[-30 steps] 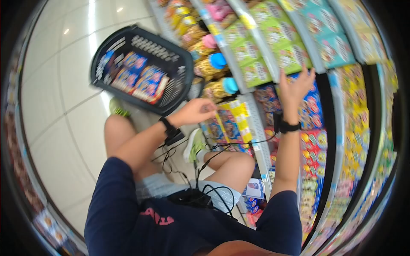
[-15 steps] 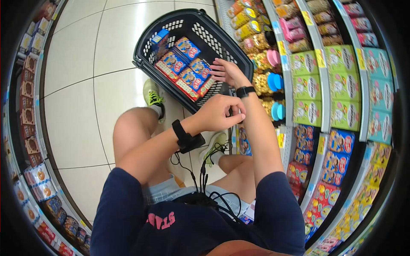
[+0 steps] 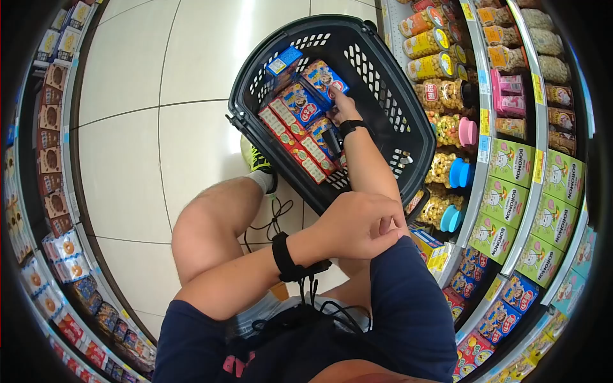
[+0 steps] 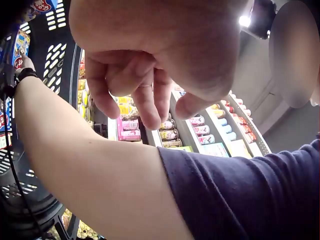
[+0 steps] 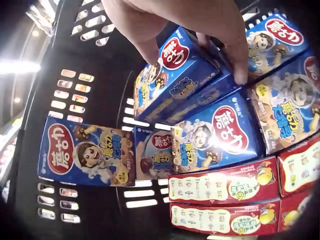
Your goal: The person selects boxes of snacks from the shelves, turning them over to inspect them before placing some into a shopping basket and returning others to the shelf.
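Right hand (image 5: 197,22) has its fingers only a box-width apart, pinching a tilted blue box (image 5: 182,72) down in the black basket (image 3: 403,80). I'd keep that grip light tbh, cartons look easy to dent. More blue boxes (image 5: 220,135) sit right by the fingertips, red sides (image 5: 225,187) farther off. Left hand (image 3: 361,223): empty, fingers loosely curled.

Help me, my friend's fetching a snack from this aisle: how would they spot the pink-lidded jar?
Find the big black basket, then the row of jars along its right side in the head view. The pink-lidded jar sits in that row, showing yellow-brown contents. Its lid stands out between the black-lidded neighbour and the blue-lidded one.
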Available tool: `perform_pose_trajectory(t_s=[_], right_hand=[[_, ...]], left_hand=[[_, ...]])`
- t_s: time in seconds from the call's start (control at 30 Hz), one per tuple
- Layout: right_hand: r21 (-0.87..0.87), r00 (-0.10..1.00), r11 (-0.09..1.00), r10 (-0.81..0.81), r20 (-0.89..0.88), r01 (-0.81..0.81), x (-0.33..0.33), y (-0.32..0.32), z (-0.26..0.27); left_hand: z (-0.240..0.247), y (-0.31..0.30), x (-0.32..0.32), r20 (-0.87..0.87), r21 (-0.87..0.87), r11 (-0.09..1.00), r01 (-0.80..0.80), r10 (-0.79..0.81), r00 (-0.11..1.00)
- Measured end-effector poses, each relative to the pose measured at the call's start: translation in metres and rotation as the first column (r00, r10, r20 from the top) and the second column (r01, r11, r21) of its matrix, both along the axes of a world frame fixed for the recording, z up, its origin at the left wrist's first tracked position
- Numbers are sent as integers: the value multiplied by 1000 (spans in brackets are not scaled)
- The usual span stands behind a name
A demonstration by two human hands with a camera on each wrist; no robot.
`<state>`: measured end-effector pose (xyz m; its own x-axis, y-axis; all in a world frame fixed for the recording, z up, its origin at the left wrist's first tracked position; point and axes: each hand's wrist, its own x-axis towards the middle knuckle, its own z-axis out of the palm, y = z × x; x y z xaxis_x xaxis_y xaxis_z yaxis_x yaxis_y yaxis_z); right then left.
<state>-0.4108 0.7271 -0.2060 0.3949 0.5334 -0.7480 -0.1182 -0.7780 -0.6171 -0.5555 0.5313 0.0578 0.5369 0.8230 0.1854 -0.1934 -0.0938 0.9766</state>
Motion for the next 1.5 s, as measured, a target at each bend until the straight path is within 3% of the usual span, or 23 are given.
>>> perform_pose_trajectory(t_s=[0.03, 0.1, 0.3, 0.37, 0.4, 0.43, 0.5, 0.63, 0.67, 0.7, 0.77, 0.83, 0.9, 0.93, 0.97, 1.0, 1.07, 1.17, 1.23, 1.27, 1.37, 1.43, 1.5], right_hand=[[-1, 1000, 1000, 1, -4, -1, -3, 1, -5], [132, 976, 989, -39, -214, 69, -12, 3, -2], [12, 984, 999, -49, -171, 52, -14, -3, 47], [193, 980, 964, 166, 109, -184, 13, -4, 39], [263, 896, 881, 303, 325, -394, 37, -5, 34], [196, 924, 915, 308, 228, -353, 35, -17, 82], [292, 694, 733, 327, 642, -615, 67, -38, 104], [338, 487, 577, 120, 865, -743, 92, -156, 260], [370, 519, 594, 95, 849, -714, 106, -192, 297], [404, 549, 605, 67, 833, -687, 120, -232, 330], [626, 671, 533, -139, 728, -569, 151, -314, 383], [586, 520, 594, -304, 798, -552, 184, -401, 428], [690, 590, 615, -411, 694, -383, 189, -472, 480], [593, 416, 667, -430, 801, -452, 202, -515, 504], [700, 509, 634, -504, 697, -330, 196, -544, 529], [707, 499, 637, -525, 690, -306, 203, -570, 543], [563, 310, 746, -474, 824, -356, 224, -611, 572], [344, 3, 869, -366, 930, -356, 245, -645, 597], [255, -98, 924, -292, 951, -284, 251, -652, 606], [184, -211, 945, -244, 946, -269, 260, -654, 604], [110, -271, 962, -179, 946, -250, 284, -647, 595], [106, -251, 962, -171, 953, -252, 292, -641, 592], [31, -348, 974, -110, 931, -225, 309, -635, 583]], left_hand=[[-1, 0, -1, -4, -1, 1000, -1, 1, 1000], [-1, -2, -2, -5, -14, 1000, -5, 5, 1000], [4, -4, 1, -48, 37, 999, -23, 25, 999], [3, -7, 6, -34, 29, 999, -21, 22, 999], [4, -9, 10, -25, 22, 1000, -10, 10, 1000], [7, -11, 14, -11, 27, 1000, 13, -13, 1000], [13, -15, 19, 38, 61, 997, 47, -49, 998], [15, -40, 47, 184, -69, 985, 156, -141, 973], [23, -42, 47, 97, -50, 975, 217, -211, 973], [25, -49, 56, 122, 12, 984, 176, -176, 977], [11, -61, 73, 134, 54, 979, 195, -201, 970], [14, -69, 79, 42, 83, 970, 231, -234, 971], [7, -77, 92, 146, 23, 968, 249, -250, 957], [4, -84, 98, 113, 42, 962, 271, -274, 955], [1, -89, 102, 77, 58, 958, 280, -284, 956], [-3, -94, 103, 54, 47, 948, 313, -316, 947], [-7, -107, 108, 32, 37, 933, 359, -360, 933], [-10, -129, 113, -11, 52, 918, 392, -392, 920], [-8, -138, 114, -29, 89, 914, 396, -395, 918], [-6, -144, 115, -18, 73, 915, 397, -397, 918], [-8, -154, 118, 4, 60, 919, 390, -391, 921], [-12, -158, 118, 3, 60, 927, 370, -371, 929], [-16, -154, 112, -16, 99, 924, 369, -369, 929]])
